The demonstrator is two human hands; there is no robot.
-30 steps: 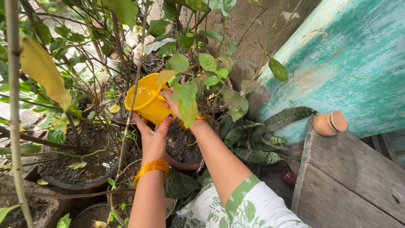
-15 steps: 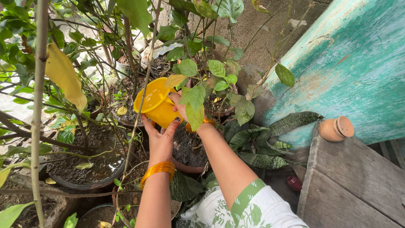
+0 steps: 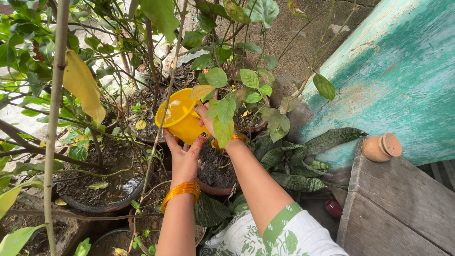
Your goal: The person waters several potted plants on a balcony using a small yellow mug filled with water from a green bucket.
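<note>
Leaves are hiding most of your right hand (image 3: pixel 207 119) and the yellow jug's (image 3: pixel 181 121) handle. The jug is covering your left hand's (image 3: pixel 182 156) fingertips. The near edge is cutting off both forearms and the wooden bench (image 3: pixel 398 208).

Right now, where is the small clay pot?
In the head view, the small clay pot lies on its side at the right, on the far corner of the grey wooden platform, against the green painted wall.

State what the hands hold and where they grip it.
Both hands hold a yellow jug: the left hand supports its underside, and the right hand grips its near side, partly hidden by leaves.
</note>
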